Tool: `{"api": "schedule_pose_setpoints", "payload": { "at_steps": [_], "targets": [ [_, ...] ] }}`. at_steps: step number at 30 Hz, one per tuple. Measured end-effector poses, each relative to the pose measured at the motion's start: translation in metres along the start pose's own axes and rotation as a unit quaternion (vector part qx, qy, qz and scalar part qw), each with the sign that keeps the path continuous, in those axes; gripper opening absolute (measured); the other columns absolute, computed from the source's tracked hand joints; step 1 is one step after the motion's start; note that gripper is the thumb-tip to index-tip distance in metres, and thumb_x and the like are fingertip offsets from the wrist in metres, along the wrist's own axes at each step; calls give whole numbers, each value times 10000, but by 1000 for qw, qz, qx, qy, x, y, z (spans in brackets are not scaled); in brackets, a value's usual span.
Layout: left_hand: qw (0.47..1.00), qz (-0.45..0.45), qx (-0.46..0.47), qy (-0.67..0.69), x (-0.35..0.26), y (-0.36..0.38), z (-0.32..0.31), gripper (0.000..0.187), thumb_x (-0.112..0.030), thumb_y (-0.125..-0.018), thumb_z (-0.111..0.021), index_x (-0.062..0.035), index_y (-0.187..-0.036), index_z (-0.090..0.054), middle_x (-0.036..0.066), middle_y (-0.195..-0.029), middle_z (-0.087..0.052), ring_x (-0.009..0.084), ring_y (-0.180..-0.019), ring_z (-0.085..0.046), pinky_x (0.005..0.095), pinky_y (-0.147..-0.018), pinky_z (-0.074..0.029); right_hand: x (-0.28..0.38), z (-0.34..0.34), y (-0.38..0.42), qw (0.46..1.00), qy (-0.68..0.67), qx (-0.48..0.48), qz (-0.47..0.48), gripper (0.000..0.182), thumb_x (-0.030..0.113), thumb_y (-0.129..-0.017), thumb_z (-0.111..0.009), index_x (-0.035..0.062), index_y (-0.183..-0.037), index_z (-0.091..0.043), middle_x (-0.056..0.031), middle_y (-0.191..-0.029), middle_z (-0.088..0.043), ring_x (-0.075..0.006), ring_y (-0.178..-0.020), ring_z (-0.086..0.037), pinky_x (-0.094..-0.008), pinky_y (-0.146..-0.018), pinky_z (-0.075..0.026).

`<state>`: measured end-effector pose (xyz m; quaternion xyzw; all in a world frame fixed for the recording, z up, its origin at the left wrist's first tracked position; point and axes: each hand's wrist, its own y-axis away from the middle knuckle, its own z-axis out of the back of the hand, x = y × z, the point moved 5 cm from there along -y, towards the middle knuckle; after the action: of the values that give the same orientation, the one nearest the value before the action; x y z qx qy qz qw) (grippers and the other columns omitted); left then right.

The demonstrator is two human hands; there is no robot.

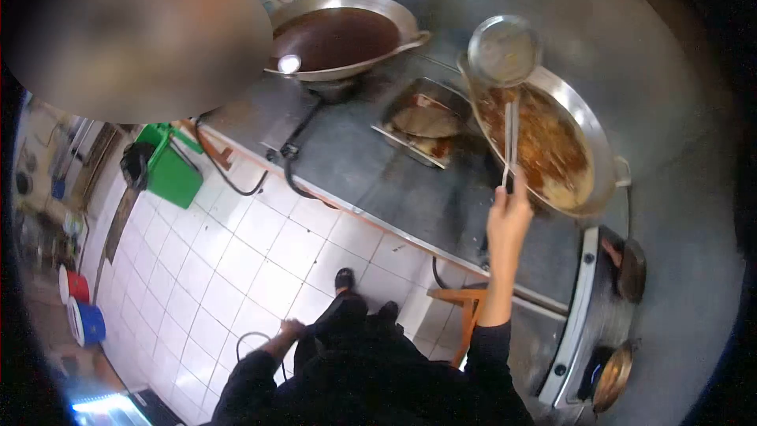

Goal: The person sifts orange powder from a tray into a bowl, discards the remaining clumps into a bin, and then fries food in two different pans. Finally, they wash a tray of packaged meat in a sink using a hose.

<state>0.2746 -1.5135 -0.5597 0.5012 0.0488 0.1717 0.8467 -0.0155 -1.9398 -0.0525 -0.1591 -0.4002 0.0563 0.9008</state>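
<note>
My right hand [510,209] is closed around the long metal handle of a round skimmer [505,51]. The skimmer's head hangs over the far left rim of a large wok [597,130], which holds brown, bubbling-looking oil with food pieces [544,142] in it. Low beside my thigh is my left hand [292,330], apart from the stove; its fingers are too small and dark to make out. Left of the wok, a rectangular metal tray [414,154] holds a dark flat strainer or lid [426,121] and reddish-brown liquid.
A second large wok [386,6] with dark liquid stands further left on the metal counter [347,150]. Black hoses run along its front edge. A small pan [613,379] sits over a blue flame at right. Below are a wooden stool [465,308], a green bin [172,173] and white floor tiles.
</note>
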Motion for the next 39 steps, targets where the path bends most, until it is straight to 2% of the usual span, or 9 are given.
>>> {"api": "schedule_pose_setpoints", "payload": {
  "at_steps": [6,9,15,20,26,34,35,36,39],
  "targets": [
    [951,17,-144,273,42,57,-109,383,-321,-776,-518,-57,-1051,-480,180,-937,-544,329,-820,-609,444,-649,-465,11,-139,1,968,239,76,-3,451,8,-771,-486,70,-1214,-428,-269,-826,-608,-415,-806,-600,-476,-671,-473],
    [761,157,-218,590,82,106,-140,331,-279,-780,-520,-27,-993,-498,185,-908,-511,353,-803,-589,419,-619,-463,-30,-204,-36,952,300,27,52,296,128,-885,-404,39,-1166,-437,-249,-863,-622,-375,-772,-630,-456,-625,-516],
    [862,210,-284,363,249,169,-93,393,-334,-733,-570,-34,-982,-513,233,-1045,-497,354,-923,-555,415,-715,-457,-55,-311,-84,796,579,-104,140,393,244,-840,-536,84,-1191,-465,-159,-855,-610,-257,-699,-634,-342,-548,-522],
    [814,295,-306,395,291,170,-137,359,-323,-703,-576,-55,-940,-551,178,-996,-511,339,-876,-570,504,-709,-427,34,-358,-17,861,480,-162,37,364,252,-829,-552,118,-1160,-481,-172,-1036,-511,-303,-798,-600,-395,-633,-505],
    [627,361,-385,573,517,151,-149,195,-168,-678,-538,-79,-840,-599,152,-879,-564,337,-771,-591,477,-699,-460,289,-490,227,916,266,-243,177,286,209,-841,-540,65,-1085,-494,-155,-976,-532,-290,-816,-579,-384,-681,-484],
    [617,381,-406,556,913,125,-127,244,-270,-761,-533,-84,-913,-575,167,-923,-551,338,-831,-574,472,-714,-465,537,-901,348,943,-281,-106,142,216,162,-822,-568,33,-987,-517,-119,-872,-573,-275,-838,-564,-370,-718,-464],
    [582,350,-471,562,959,143,-110,239,-263,-780,-515,-76,-920,-566,171,-878,-550,337,-801,-568,471,-695,-462,639,-918,406,939,-111,-111,305,124,101,-794,-563,30,-896,-567,-109,-906,-588,-242,-834,-563,-359,-757,-444],
    [568,387,-459,563,1006,165,-90,217,-245,-790,-501,-71,-901,-568,166,-822,-546,329,-755,-561,459,-662,-457,697,-979,450,915,-340,33,217,81,42,-777,-547,28,-839,-598,-98,-904,-601,-240,-826,-567,-359,-783,-433],
    [460,365,-605,538,1143,203,-73,134,-156,-778,-529,-58,-837,-597,148,-733,-531,316,-657,-539,413,-590,-446,923,-1043,635,797,-431,377,191,99,0,-799,-543,0,-882,-597,-80,-868,-605,-174,-846,-576,-282,-784,-454]
  ]
}}
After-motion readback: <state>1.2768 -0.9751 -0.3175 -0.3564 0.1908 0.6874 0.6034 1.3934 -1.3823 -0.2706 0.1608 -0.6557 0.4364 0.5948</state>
